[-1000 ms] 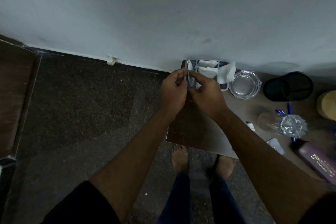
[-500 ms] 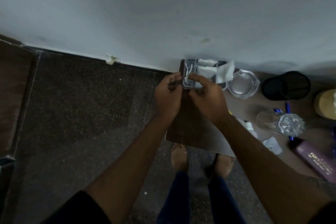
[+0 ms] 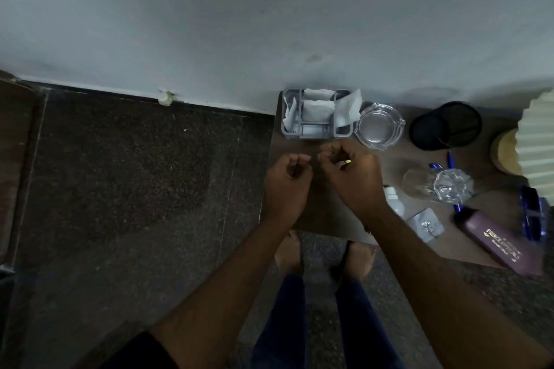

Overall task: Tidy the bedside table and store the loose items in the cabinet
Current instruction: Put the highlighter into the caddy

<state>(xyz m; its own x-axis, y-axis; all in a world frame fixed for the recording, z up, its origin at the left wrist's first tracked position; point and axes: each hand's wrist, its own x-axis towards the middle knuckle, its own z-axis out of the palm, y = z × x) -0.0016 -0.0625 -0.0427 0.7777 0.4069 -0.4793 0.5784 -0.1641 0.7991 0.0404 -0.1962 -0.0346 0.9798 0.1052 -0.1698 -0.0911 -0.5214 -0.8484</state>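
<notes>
You are hovering both hands over the near left corner of the surface [image 3: 317, 213], just in front of the grey caddy [image 3: 314, 132] that is sitting against the wall. Your left hand [image 3: 286, 181] is curling loosely with nothing visibly in it. Your right hand [image 3: 350, 177] is curling too, and a small yellow tip [image 3: 347, 161] is showing at its fingers; whether you are pinching it or it is lying underneath cannot be told.

The caddy is already holding white sachets [image 3: 317, 109] and a folded tissue [image 3: 347, 111], so it looks settled. The loose items are lying to your right: a glass ashtray [image 3: 378, 126], a black mesh pen cup [image 3: 445, 125], blue pens [image 3: 449, 160], a tumbler [image 3: 436, 186] on its side, a small white bottle [image 3: 392, 198], a foil packet [image 3: 425, 223] and a purple bottle [image 3: 497, 241].

Probably you are choosing the next item. Consider taking the tumbler first, gripping around its body, since it could roll. Gather the pens together and drop them into the mesh cup, rather than carrying them singly. The cabinet is not in view.
</notes>
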